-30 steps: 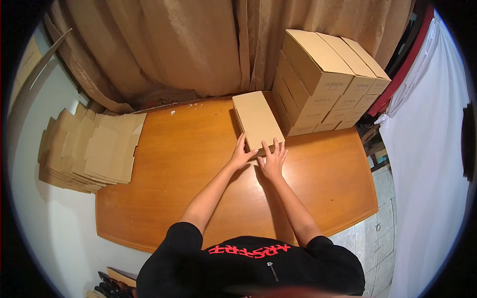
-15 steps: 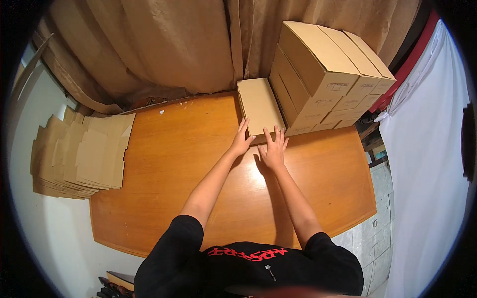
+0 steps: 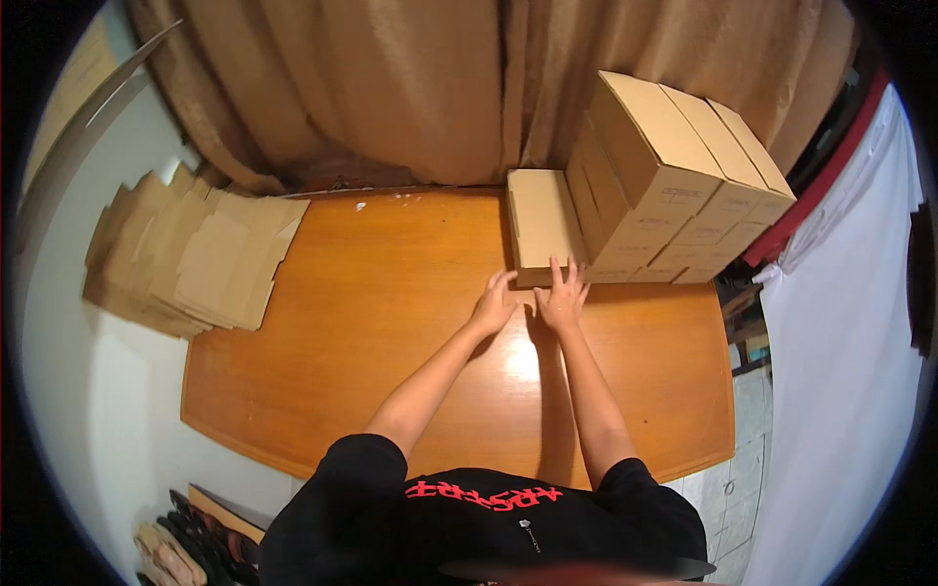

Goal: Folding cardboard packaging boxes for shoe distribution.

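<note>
Both hands flat, fingers spread, left hand (image 3: 493,305) and right hand (image 3: 562,298) pressing the near end of a cardboard box (image 3: 540,227) (matte, rectangular) on glossy wooden desk (image 3: 371,342), touching stacked boxes (image 3: 664,186).

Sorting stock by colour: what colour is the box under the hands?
Plain tan-brown cardboard box, unpatterned, clearest in the head view.

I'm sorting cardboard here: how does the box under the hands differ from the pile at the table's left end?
The closed box is folded up into a full shape; the flat pile is unfolded sheets. The closed box lies alone, against the stacked boxes; the flat pile is many sheets, fanned and overhanging the table. Both hands touch the box, none the pile. Both are plain brown cardboard.
</note>
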A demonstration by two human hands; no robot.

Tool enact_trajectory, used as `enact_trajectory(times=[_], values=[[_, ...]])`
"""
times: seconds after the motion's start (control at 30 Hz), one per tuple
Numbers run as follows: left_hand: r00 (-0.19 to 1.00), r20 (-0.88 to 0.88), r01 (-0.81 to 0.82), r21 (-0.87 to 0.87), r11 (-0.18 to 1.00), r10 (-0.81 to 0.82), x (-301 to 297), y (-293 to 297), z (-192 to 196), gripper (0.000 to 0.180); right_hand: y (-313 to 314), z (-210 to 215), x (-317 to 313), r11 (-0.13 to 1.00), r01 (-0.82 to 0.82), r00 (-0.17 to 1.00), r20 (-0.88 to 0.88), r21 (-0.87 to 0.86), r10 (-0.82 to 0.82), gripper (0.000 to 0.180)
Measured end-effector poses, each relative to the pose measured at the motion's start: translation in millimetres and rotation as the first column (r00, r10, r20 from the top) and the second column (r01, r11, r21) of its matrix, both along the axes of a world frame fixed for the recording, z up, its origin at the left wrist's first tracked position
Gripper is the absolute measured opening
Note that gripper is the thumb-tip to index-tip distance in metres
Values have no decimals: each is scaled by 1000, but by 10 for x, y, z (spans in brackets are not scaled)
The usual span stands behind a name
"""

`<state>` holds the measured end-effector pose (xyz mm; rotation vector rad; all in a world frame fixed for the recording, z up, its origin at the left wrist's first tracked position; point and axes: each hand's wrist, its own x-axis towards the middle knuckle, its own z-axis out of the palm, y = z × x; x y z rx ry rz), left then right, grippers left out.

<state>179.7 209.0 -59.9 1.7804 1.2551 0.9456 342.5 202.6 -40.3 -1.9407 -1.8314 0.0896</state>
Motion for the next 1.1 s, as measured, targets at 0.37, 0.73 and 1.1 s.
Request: enact_trajectory(times=[0.37, 0.73, 1.1], values=[[907, 93, -361, -329, 872, 410, -1633, -1241, -122, 38, -482, -86, -996, 994, -107, 994, -37, 7, 107, 74], [794, -163, -602, -351, 717, 586, -3565, -1875, -227, 40, -1447, -467, -3590, 754, -620, 783, -223, -216, 580, 64], [548, -488, -800, -68, 596, 679, -4884, -1246, -172, 67, -1216, -502, -4575, 634, -703, 693, -109, -322, 713, 65]])
